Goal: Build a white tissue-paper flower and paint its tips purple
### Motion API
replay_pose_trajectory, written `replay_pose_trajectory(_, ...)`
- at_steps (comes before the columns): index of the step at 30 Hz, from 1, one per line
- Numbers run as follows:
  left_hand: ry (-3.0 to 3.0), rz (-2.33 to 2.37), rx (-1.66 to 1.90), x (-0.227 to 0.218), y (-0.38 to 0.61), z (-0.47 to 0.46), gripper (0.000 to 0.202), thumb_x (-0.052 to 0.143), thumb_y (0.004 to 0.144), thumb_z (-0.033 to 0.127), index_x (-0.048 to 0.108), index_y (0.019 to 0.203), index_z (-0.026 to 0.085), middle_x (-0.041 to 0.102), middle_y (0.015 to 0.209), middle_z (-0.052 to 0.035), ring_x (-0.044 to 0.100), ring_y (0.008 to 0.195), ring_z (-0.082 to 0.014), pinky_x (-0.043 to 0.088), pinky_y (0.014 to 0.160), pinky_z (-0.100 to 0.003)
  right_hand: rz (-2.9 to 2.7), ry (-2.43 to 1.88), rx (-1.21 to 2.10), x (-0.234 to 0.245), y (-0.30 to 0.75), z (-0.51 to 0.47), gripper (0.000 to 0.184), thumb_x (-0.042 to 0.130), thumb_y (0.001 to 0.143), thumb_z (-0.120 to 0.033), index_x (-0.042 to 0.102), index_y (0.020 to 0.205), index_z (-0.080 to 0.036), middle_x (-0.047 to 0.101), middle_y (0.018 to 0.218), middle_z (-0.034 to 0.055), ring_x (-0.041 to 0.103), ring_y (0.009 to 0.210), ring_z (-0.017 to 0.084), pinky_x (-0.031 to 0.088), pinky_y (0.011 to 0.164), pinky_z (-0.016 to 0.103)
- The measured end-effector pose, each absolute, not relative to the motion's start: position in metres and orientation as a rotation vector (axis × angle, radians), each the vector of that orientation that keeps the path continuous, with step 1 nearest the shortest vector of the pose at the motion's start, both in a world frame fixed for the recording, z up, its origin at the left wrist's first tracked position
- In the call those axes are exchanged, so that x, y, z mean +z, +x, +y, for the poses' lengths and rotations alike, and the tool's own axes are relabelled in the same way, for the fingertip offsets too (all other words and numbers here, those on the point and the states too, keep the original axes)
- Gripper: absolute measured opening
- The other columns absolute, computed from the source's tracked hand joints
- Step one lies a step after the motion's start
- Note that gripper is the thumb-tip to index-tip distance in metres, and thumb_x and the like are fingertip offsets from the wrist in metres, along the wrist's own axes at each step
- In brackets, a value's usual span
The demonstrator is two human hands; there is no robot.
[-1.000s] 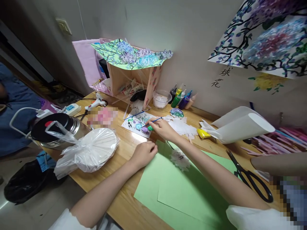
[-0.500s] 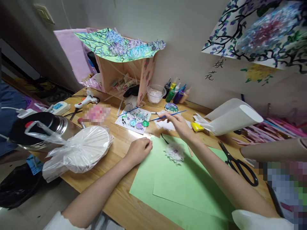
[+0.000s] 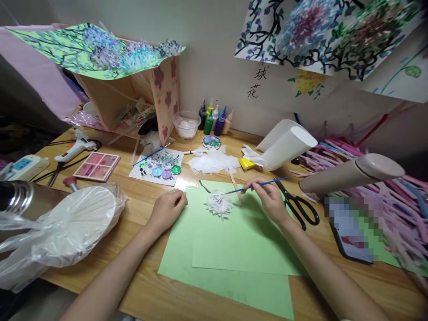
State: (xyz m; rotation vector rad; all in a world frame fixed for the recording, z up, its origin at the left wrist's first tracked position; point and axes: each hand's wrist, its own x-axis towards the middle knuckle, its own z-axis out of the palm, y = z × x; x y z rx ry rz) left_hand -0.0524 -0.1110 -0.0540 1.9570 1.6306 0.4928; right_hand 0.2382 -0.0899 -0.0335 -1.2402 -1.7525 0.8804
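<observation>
In my right hand is a thin blue paintbrush, pinched between the fingers. Its tip reaches the edge of a white tissue flower with a faint purple centre. The flower lies on light green paper, with a short dark stroke at its upper left. My left hand rests curled on the table by the paper's left edge, with nothing visible in it. Beyond it sits a paint-smeared white sheet with blue, purple and green paint pots and a second brush. Black scissors lie beside my right hand.
Paint bottles and a clear bowl stand by the wall. A wrapped round bundle and a glue gun are at left. A white paper roll, a beige flask and a phone are at right.
My right hand has brought the brush from beside the paint pots down to the flower. The left hand stays curled on the table. The view has swung to the right.
</observation>
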Motion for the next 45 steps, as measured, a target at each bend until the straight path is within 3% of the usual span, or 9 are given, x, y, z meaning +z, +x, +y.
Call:
replay_pose_trajectory(10, 1.965, 1.625, 0.487, -0.054, -0.052, -0.109, 0.037, 0.033, 0.091, 0.034, 0.057, 0.066, 0.02, 0.062, 0.07, -0.0005, 0.055, 0.067, -0.0149, 0.034, 0.061, -0.025, -1.8, -1.238, 0.951, -0.036, 0.243, -0.099, 0.028, 0.042, 0.092, -0.035, 0.062, 0.079, -0.02, 0.065, 0.073, 0.0035, 0.06, 0.08, 0.02, 0.042, 0.077, 0.033)
replay_pose_trajectory(15, 1.951, 1.62, 0.493, -0.054, -0.052, -0.11, 0.037, 0.033, 0.091, 0.033, 0.055, 0.066, 0.02, 0.062, 0.071, -0.0002, 0.056, 0.068, -0.015, 0.035, 0.062, -0.025, -1.721, -1.261, 0.749, -0.028, 0.232, -0.092, 0.028, 0.042, 0.092, -0.032, 0.062, 0.078, -0.02, 0.065, 0.075, 0.0035, 0.059, 0.079, 0.019, 0.041, 0.079, 0.033)
replay_pose_trajectory(24, 1.964, 1.6, 0.502, -0.054, -0.053, -0.11, 0.034, 0.035, 0.091, 0.031, 0.055, 0.068, 0.019, 0.061, 0.073, -0.0003, 0.057, 0.071, -0.0152, 0.036, 0.063, -0.025, -2.185, -0.99, 0.927, -0.016, 0.137, -0.052, 0.031, 0.035, 0.095, -0.03, 0.059, 0.114, -0.026, 0.062, 0.109, 0.0055, 0.05, 0.108, 0.02, 0.04, 0.093, 0.036)
replay_pose_trajectory(28, 1.978, 1.626, 0.51, -0.054, -0.053, -0.112, 0.031, 0.035, 0.092, 0.029, 0.055, 0.07, 0.02, 0.061, 0.075, 0.0, 0.057, 0.072, -0.0148, 0.037, 0.063, -0.025, -2.275, -1.026, 0.84, -0.018, 0.114, -0.038, 0.03, 0.036, 0.094, -0.026, 0.061, 0.111, -0.023, 0.063, 0.105, 0.0067, 0.05, 0.104, 0.022, 0.041, 0.091, 0.037)
replay_pose_trajectory(36, 1.996, 1.95, 0.652, -0.052, -0.062, -0.112, 0.019, 0.039, 0.089, 0.019, 0.057, 0.095, 0.019, 0.06, 0.098, -0.0045, 0.057, 0.09, -0.0192, 0.041, 0.072, -0.029, -2.311, -1.0, 0.772, -0.015, 0.11, -0.032, 0.028, 0.037, 0.093, -0.022, 0.063, 0.104, -0.022, 0.064, 0.101, 0.0058, 0.051, 0.102, 0.021, 0.041, 0.09, 0.038)
replay_pose_trajectory(45, 1.958, 1.913, 0.645, -0.05, -0.063, -0.112, 0.02, 0.04, 0.089, 0.019, 0.059, 0.093, 0.019, 0.059, 0.097, -0.0051, 0.057, 0.089, -0.0201, 0.043, 0.072, -0.031, -2.232, -1.042, 0.877, -0.011, 0.12, -0.032, 0.026, 0.039, 0.092, -0.026, 0.065, 0.097, -0.023, 0.065, 0.101, 0.005, 0.053, 0.104, 0.022, 0.04, 0.091, 0.038)
